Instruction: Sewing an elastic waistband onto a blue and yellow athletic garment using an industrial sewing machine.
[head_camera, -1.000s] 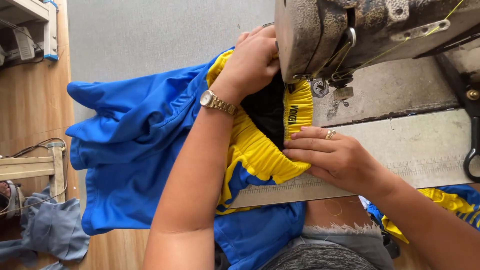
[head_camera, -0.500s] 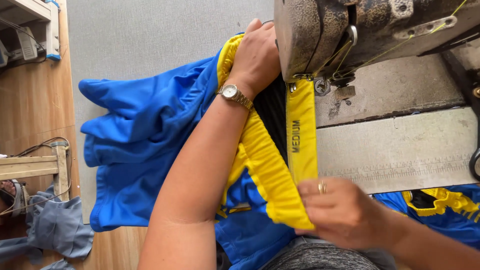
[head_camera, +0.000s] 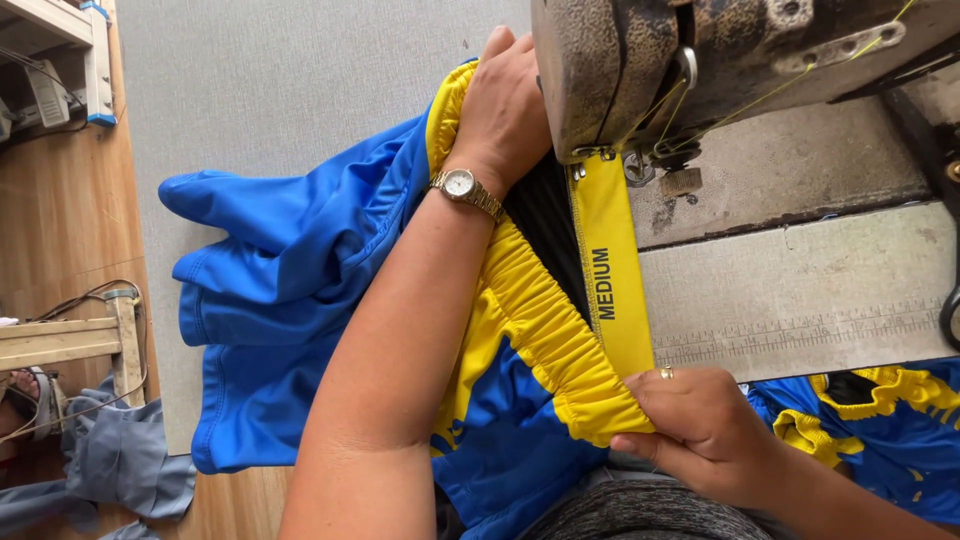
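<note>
At the far left, a wooden floor is seen, with a grey cloth heaped on it beside a pale wooden frame hung with thin cables. A grey table begins next to it, and over its near edge a blue garment is spread in loose folds, apparently so that its bulk is carried by the table and not by the seam being worked.

The left hand, a gold-coloured wristwatch worn at the wrist, is laid behind the head of the sewing machine; its grip is clenched on the far end of the yellow elastic waistband, though the fingertips are hidden by the machine and exactly how they close cannot be told. The waistband is thus held taut in a straight line from the machine's foot toward the body, gathered along its left edge and flat along its right.

On the flat part, a narrow black-lettered size marking is printed lengthwise, just below the presser foot. Yellow thread is strung across the worn, dark machine head.

The right hand, a ring on one finger, is closed with a pinching grip on the near end of the waistband, at the table's near edge. Under it, a pale metal plate with a faint ruled scale is set. At the far right, more blue and yellow fabric hangs below the table.
</note>
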